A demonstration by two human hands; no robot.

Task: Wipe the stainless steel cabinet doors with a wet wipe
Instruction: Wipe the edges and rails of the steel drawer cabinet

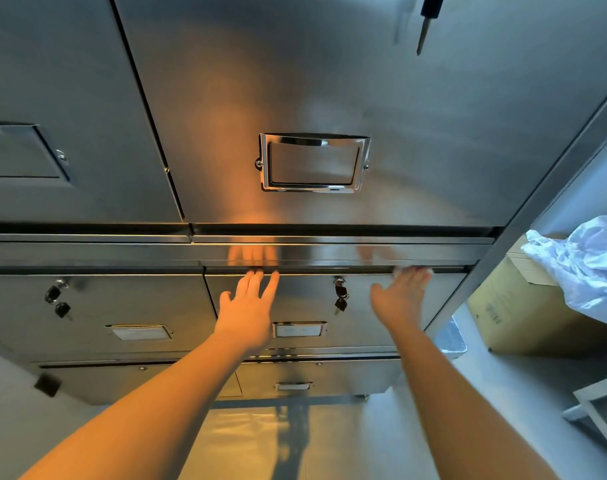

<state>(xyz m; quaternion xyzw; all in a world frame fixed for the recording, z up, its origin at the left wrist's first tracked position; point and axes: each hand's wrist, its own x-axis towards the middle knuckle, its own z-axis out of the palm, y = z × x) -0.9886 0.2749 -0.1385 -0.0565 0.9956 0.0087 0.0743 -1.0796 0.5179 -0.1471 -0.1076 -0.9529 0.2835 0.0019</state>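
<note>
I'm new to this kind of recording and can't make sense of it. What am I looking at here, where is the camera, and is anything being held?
There is no machine: a person works with bare hands, and the single camera sits on their head, looking forward and down along both arms. In front is a stainless steel cabinet with a chrome label frame on the upper door. Below it are drawers with keys hanging in a lock. The left hand lies flat with straight fingers reaching the drawer's top edge. The right hand is also open, its fingertips blurred. Neither hand has a grip on anything; no wipe is visible. At right stands a cardboard box with a plastic bag.
</note>
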